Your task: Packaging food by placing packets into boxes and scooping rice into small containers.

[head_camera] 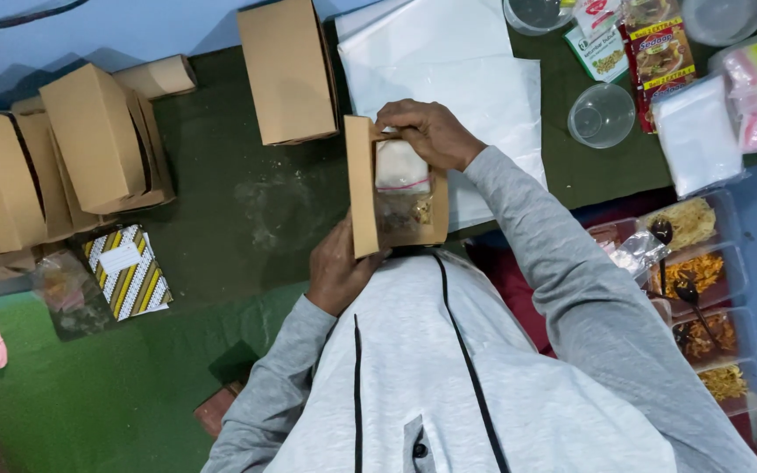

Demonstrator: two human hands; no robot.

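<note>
A person in a grey top holds an open brown box [363, 188] in the middle of the picture, just above the lap. The box is long and thin. Its long side runs up and down in the picture, pointing away from the person, and its open top faces the camera. Its lid stands up along the left side.

The left hand [336, 271] holds the near end of the box, with its grip closed around that bottom corner. The right hand [429, 131] is at the far end, fingers curled over the edge and touching a white packet [400, 166] inside the box. I cannot tell if this grip pinches the packet or only the box edge. Below the white packet, inside the box, lies a small clear bag of brownish food [406, 212].

Under the box is a dark green mat [247, 210]. Right behind the box lie white sheets [449, 70]. A closed brown box [289, 74] sits just to the left of them. More brown boxes [89, 140] are stacked far to the left, and near them lies a striped yellow packet [126, 271]. To the right are clear cups [602, 114], snack packets [659, 52], and trays of food [703, 289] with dark spoons [663, 236] in them. The right arm crosses in front of the trays.
</note>
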